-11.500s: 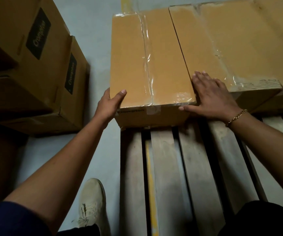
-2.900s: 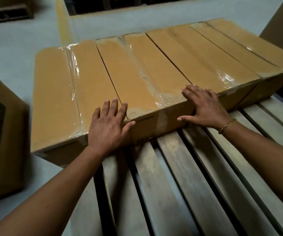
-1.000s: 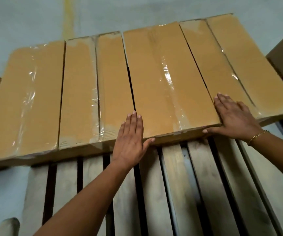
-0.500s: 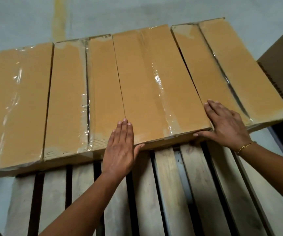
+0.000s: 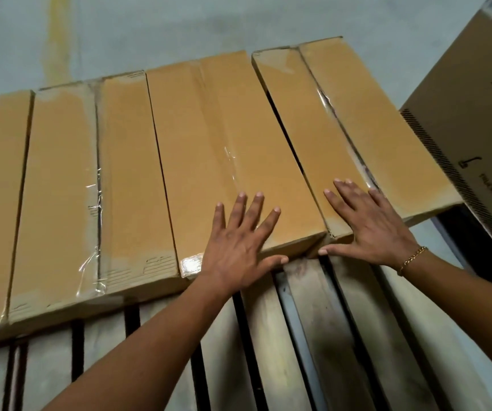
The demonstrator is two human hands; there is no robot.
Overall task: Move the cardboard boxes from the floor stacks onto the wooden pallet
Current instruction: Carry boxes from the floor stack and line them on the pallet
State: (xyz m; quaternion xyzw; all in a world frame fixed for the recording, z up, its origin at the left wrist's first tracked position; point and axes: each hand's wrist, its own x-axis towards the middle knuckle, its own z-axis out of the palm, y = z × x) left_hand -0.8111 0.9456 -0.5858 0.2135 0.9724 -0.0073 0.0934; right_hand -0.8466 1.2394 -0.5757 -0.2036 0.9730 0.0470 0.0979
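Grips spread: left hand (image 5: 238,241) on middle box (image 5: 224,143), right hand (image 5: 369,226) on end box (image 5: 357,120), perhaps pressing

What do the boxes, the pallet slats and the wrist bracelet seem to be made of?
Boxes: matte brown cardboard, seemingly corrugated at a cut near corner; seams under glossy clear tape. Pallet slats: bare, worn greyish wood, stained, likely unfinished. Bracelet: gold-coloured chain links, probably metal.

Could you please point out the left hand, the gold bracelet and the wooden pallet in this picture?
left hand (image 5: 237,247): head view, middle of the back of the hand.
gold bracelet (image 5: 412,259): head view, chain links at the wrist.
wooden pallet (image 5: 321,336): head view, bare slat near the middle.
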